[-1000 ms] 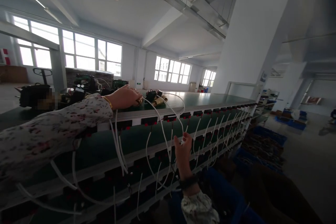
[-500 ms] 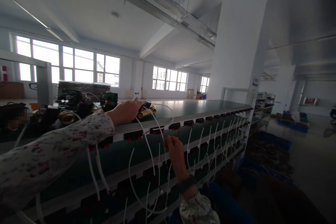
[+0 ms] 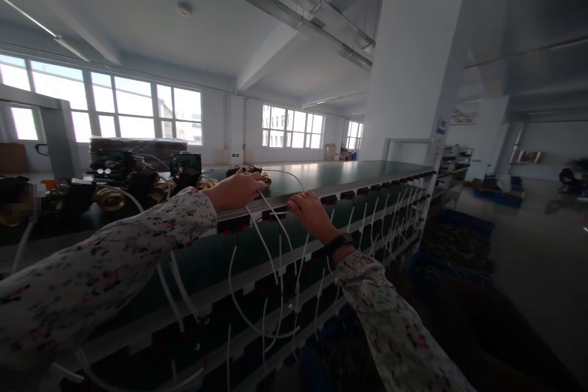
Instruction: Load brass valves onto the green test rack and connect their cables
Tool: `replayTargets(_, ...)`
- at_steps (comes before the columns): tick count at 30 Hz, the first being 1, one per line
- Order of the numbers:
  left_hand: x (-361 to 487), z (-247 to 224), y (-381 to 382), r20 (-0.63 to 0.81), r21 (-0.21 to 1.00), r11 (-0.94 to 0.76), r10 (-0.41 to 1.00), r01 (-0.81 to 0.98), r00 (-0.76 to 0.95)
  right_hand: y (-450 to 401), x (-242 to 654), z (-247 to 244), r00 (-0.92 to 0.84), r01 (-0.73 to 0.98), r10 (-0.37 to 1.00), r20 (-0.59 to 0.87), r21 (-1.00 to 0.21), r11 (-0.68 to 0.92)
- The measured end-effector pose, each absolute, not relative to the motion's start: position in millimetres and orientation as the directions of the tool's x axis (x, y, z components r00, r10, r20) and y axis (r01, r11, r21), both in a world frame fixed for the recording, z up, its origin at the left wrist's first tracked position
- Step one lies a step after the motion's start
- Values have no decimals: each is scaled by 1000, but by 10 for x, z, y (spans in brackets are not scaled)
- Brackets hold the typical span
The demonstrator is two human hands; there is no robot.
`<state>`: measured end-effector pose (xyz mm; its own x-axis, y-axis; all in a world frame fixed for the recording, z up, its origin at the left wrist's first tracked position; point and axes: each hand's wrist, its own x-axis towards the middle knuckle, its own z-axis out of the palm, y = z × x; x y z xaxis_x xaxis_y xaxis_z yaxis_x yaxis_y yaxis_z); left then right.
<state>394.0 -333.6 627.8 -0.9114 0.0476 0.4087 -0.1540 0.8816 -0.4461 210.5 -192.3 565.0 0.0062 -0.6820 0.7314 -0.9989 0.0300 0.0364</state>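
Observation:
My left hand is closed at the shelf's top edge, beside a brass fitting; what its fingers hold is hidden. To its right, my right hand is closed at the front rail, near a white cable that arcs over the green top; what it grips is too small to make out. Black boxes with red parts line the rail, and white cables hang below them.
Brass-and-black valve assemblies and units with circuit boards stand on the left of the green shelf top. A white pillar rises behind the shelf's far end. Blue bins lie on the floor at right.
My right hand has risen from among the hanging cables to the front rail, closer to my left hand. My left hand has shifted slightly right. The camera view has turned a little.

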Motion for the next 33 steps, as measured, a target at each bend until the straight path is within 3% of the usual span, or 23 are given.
replayTargets(8,3977,6372,-3359,374,-450,888,93,-93,-923,-1615,1993,5668,43,-948,-756,653,266,176)
replayTargets(10,3926,6374,-3424,353,-449,891,104,-71,-930,-1498,1823,5603,-100,-930,-739,666,202,308)
replayTargets(13,3854,6355,-3508,357,-471,877,93,-93,-930,-1261,1575,5457,-357,-853,-609,709,18,521)
replayTargets(15,3818,6335,-3548,372,-486,868,104,-99,-922,-1152,1547,5395,-439,-805,-530,726,-57,590)
replayTargets(18,3790,6309,-3554,380,-517,854,174,-52,-908,-1212,1791,5383,-436,-855,-486,757,-180,487)
replayTargets(21,3800,6292,-3433,397,-590,807,303,12,-866,-1466,2178,5339,-318,-933,-658,682,-347,92)
replayTargets(23,3821,6265,-3272,361,-626,774,392,91,-846,-1597,2342,5241,-216,-932,-775,593,-362,-17)
replayTargets(28,3846,5967,-2797,236,-555,775,495,302,-836,-1437,2128,4872,-163,-975,-807,567,-219,43)
replayTargets(33,3741,5486,-2541,187,-417,863,388,284,-903,-1080,1546,4648,-270,-959,-816,512,-216,182)
